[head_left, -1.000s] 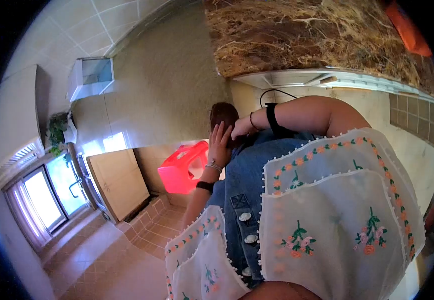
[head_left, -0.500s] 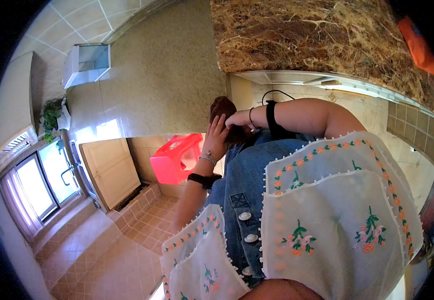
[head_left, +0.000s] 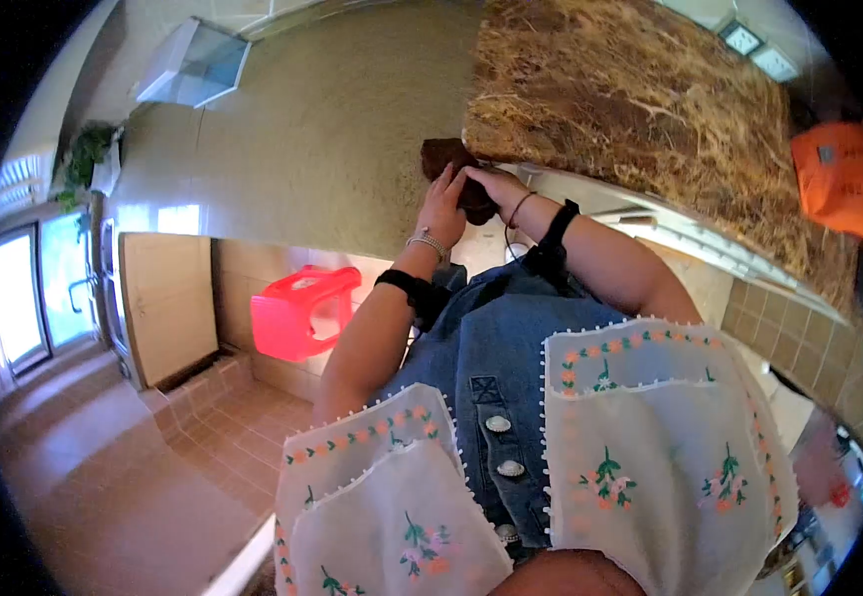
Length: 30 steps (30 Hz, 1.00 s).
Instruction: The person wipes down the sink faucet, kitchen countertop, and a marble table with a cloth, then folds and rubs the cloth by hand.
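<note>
Brown bundle under slightly parted left fingers

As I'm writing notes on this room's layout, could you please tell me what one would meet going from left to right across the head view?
Bright window, leafy plant, cream cabinet door, pink stool, left hand, right hand, white wall sockets, orange bag.

Before me and to my left runs the smooth grey-green stone table; the brown marbled stone slab adjoins it on the right. The white-framed, clear-sided box sits on the table's far left. The orange plastic bag is at the slab's right end. Left of me, the red plastic stool stands below the table's front edge.
</note>
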Each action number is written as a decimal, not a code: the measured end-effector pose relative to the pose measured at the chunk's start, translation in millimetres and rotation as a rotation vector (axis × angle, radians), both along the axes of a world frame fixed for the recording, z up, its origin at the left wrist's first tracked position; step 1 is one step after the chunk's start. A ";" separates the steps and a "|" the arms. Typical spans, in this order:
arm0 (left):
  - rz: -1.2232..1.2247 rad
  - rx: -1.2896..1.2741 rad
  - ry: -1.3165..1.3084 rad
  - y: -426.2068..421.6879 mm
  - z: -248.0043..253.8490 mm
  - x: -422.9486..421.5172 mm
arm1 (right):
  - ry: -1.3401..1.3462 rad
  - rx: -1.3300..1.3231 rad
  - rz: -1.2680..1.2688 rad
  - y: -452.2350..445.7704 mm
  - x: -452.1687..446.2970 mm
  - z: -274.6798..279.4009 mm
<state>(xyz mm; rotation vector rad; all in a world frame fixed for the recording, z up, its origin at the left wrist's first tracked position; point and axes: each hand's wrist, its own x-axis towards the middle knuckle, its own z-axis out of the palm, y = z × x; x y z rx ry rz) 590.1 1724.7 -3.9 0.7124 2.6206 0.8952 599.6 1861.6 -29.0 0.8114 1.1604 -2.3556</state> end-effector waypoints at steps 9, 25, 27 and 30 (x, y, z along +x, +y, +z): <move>0.172 0.503 -0.150 32.1 17.3 34.4 | 0.074 -0.075 0.046 48.3 37.5 36.9; 0.190 0.297 -0.077 -21.7 44.2 41.2 | 0.211 0.146 0.424 15.9 27.8 87.2; 0.189 0.193 0.152 -50.8 57.7 57.4 | 0.394 0.275 0.488 -3.7 24.0 93.8; 0.232 0.002 0.386 -88.9 63.3 85.1 | 0.792 0.695 0.611 -34.8 23.1 92.7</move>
